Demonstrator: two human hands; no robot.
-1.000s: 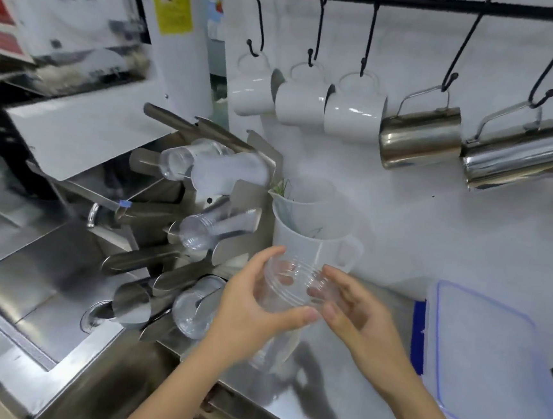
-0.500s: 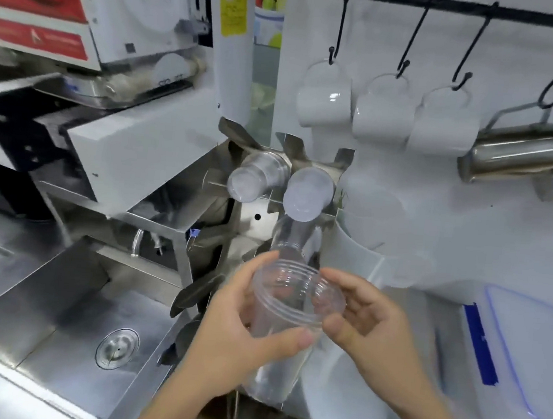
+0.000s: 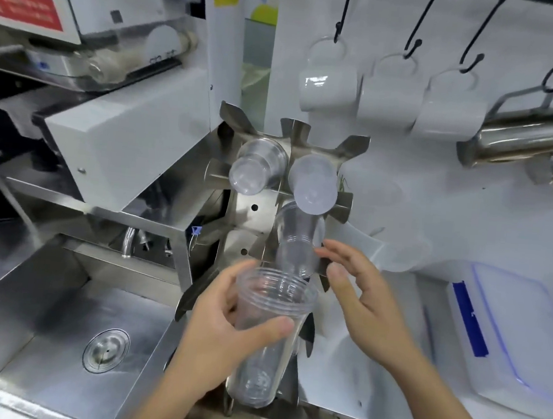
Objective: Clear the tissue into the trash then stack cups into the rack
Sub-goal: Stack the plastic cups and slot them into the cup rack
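My left hand (image 3: 221, 331) grips a tall clear plastic cup (image 3: 267, 335) near its rim, mouth facing up toward me. My right hand (image 3: 358, 293) hovers just to the right of the cup with fingers spread, holding nothing. Directly behind stands the steel cup rack (image 3: 257, 221) with angled fins. It holds a clear cup (image 3: 255, 167) upper left, a frosted cup (image 3: 314, 186) upper right, and another clear cup (image 3: 297, 244) below them. No tissue or trash bin is in view.
A steel sink (image 3: 58, 324) with a drain (image 3: 106, 350) lies at lower left. A white machine (image 3: 118, 128) stands behind it. White mugs (image 3: 329, 87) and steel pitchers (image 3: 515, 136) hang from hooks. A lidded plastic box (image 3: 508, 333) sits at right.
My right hand has let go of the cup rim and opened. The left hand keeps the cup, now closer to the rack, and the view has shifted left.
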